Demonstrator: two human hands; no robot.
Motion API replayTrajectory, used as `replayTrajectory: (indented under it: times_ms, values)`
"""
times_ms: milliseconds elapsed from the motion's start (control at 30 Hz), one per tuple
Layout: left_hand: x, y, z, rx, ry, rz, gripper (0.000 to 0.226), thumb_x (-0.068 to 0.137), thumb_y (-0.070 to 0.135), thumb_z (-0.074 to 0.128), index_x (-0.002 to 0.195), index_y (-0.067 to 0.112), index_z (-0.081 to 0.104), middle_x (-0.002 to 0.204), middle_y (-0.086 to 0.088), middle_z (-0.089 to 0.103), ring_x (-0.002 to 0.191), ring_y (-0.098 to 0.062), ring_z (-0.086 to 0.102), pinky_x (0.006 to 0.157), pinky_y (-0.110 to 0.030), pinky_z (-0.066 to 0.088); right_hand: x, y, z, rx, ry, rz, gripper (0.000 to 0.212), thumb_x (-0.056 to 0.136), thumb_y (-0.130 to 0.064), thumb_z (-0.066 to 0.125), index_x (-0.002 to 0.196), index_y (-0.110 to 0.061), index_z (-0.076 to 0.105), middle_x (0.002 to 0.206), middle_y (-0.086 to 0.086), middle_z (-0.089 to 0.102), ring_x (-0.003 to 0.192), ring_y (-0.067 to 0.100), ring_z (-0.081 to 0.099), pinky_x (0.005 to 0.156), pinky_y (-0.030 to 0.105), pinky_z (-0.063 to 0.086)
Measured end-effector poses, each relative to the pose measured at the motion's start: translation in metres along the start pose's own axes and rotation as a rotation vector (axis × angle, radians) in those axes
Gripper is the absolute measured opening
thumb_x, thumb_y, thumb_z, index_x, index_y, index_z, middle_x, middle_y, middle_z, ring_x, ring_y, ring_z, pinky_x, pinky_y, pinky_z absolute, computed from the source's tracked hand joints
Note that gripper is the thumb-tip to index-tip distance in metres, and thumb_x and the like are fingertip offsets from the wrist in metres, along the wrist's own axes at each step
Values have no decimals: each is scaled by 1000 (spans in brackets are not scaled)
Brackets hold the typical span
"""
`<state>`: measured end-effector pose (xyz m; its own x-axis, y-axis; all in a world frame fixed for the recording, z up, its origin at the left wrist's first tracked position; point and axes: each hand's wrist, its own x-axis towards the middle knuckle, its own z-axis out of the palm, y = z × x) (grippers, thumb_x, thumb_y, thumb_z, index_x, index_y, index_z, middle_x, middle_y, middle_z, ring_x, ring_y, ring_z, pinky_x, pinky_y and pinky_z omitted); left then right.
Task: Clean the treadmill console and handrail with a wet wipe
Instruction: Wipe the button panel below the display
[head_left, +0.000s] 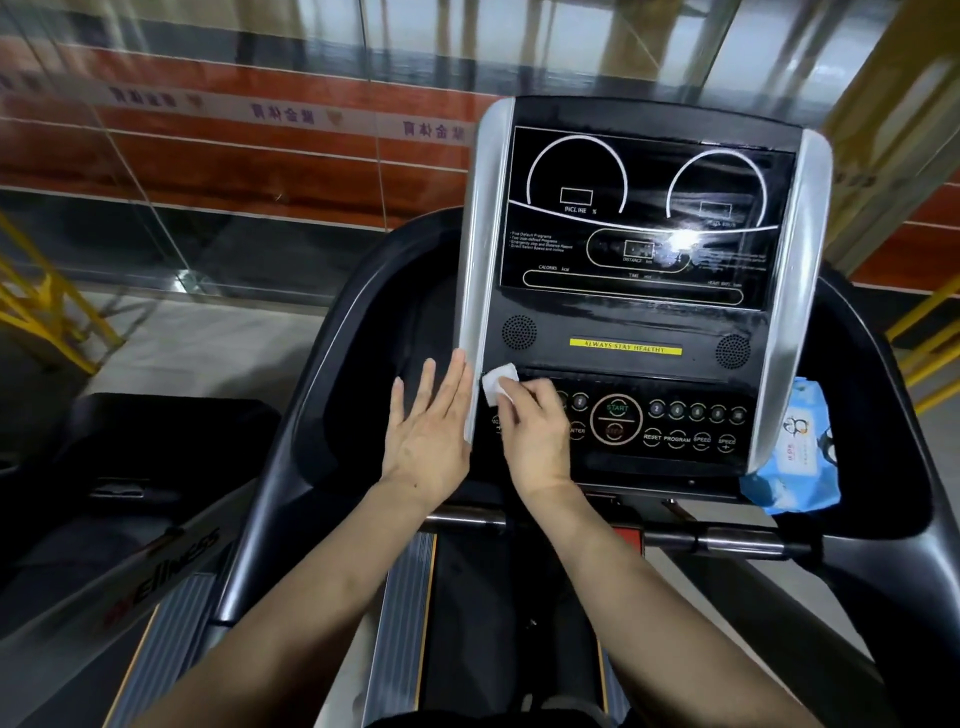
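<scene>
Right hand (535, 436) fingers pinch the wet wipe (500, 383) at the console (623, 322)'s lower-left buttons; left hand (428, 431) open flat beside; handrail (748, 543) probably unwiped.

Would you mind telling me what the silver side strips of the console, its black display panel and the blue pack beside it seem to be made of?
The silver side strips look like brushed metal or metallic-painted plastic: a soft, streaky sheen. The black display panel looks like glossy plastic or glass, given its sharp light glare. The blue pack looks like thin plastic film, being crinkled and shiny.
</scene>
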<state>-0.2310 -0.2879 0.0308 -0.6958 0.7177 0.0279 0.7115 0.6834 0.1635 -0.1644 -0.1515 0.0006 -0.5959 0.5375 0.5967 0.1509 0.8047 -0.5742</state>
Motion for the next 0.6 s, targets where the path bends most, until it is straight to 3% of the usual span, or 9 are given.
replayTrajectory:
  times_ms: [133,233,367,467,600]
  values:
    - [-2,-2,-2,5,-8,9,88,104,23,42,160,22,-26,165,9,-41,158,-24,-26,129,-58,-8,4,-16,11,2,-25,33,7,94,-10,69,96,-7,75,88,-2,54,80,17,55,71,26,52]
    - [-2,-3,-1,8,-12,15,93,102,21,44,159,21,-31,164,9,-43,157,-25,-27,128,-58,-9,3,5,-7,-91,69,46,7,93,-6,70,88,-4,76,86,2,58,81,21,55,74,28,51]
    - [-1,1,4,-19,5,2,97,101,19,47,158,19,-32,163,8,-46,158,-24,-25,130,-57,-6,-4,34,-38,-116,129,165,8,93,-1,68,97,-2,75,99,2,58,90,22,58,84,28,52]
    - [-1,4,6,-39,6,-6,98,101,20,48,159,19,-30,162,8,-46,159,-24,-23,130,-56,-5,0,25,-32,-111,62,139,13,92,-2,67,101,-6,75,102,4,60,92,22,60,85,26,52]
    - [0,1,8,-17,10,-6,95,101,21,47,160,20,-28,162,8,-47,159,-24,-21,129,-58,-4,11,-6,-6,-78,-164,122,30,103,-32,44,114,-18,68,109,-6,54,93,-1,43,82,17,42]
